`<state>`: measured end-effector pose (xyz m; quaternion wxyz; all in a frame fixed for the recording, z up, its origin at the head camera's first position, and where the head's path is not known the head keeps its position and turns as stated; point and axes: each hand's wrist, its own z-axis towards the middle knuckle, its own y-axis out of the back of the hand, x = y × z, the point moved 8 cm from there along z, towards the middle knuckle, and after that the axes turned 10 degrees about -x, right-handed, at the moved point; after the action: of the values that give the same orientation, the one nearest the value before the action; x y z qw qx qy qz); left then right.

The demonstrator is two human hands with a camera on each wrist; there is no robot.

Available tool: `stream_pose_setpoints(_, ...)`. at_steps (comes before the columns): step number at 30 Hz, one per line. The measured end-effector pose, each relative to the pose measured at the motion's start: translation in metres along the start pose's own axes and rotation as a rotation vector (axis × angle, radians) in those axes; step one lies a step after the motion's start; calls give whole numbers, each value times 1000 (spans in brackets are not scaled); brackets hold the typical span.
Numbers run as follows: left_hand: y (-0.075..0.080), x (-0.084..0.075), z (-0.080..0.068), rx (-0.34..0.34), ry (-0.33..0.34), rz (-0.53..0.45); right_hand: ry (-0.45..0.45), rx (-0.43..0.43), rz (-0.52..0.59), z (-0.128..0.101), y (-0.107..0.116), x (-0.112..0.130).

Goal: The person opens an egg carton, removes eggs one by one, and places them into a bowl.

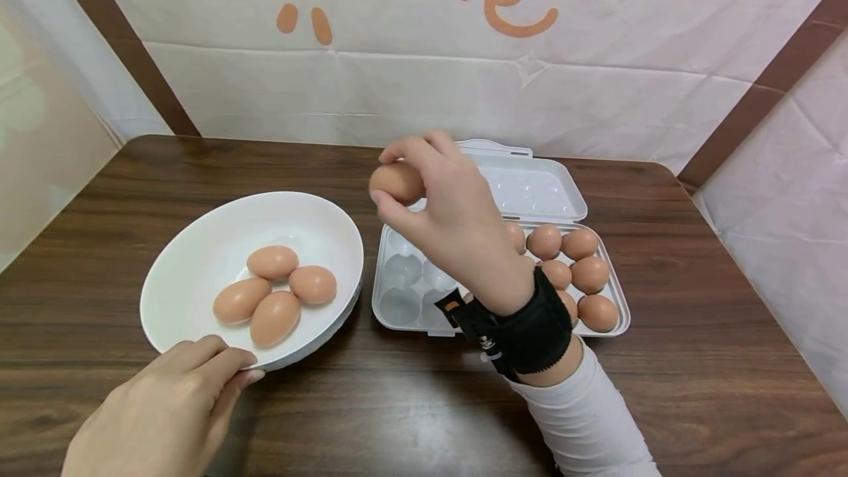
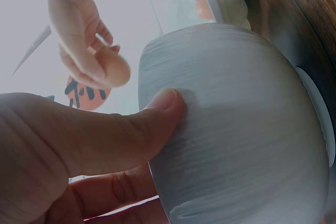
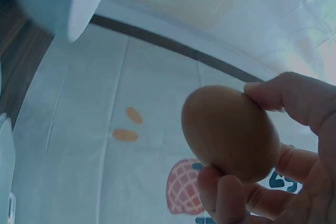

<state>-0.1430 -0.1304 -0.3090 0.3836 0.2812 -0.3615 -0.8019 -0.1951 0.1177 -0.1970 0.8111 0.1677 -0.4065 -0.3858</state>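
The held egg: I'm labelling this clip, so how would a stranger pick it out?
On the brown table, between the white bowl and the egg box, the right hand is raised. The egg pinched in its fingertips is the only one in the air.

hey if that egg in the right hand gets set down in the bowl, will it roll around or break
Probably rolls: the egg is smooth and rounded, and the bowl curves down toward four eggs. It may crack if dropped, since the shell looks thin. The right hand keeps a fingertip grip.

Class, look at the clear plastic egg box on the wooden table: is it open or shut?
Open. The clear plastic egg box has its lid folded back flat, and brown eggs and empty cups show.
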Motion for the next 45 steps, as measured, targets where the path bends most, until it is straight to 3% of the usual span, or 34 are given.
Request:
stream_pose_setpoints(11,4,-3,2,11,24,21,64,-10,107,11,-17,37)
stream_pose_setpoints(26,8,-7,4,-36,-44,-10,87,23,191,18,-40,65)
stream_pose_setpoints(38,11,-11,6,-47,-58,-6,99,142,117,22,-68,82)
stream_pose_setpoints(45,10,-11,5,-44,-72,7,74,243,102,26,-92,76)
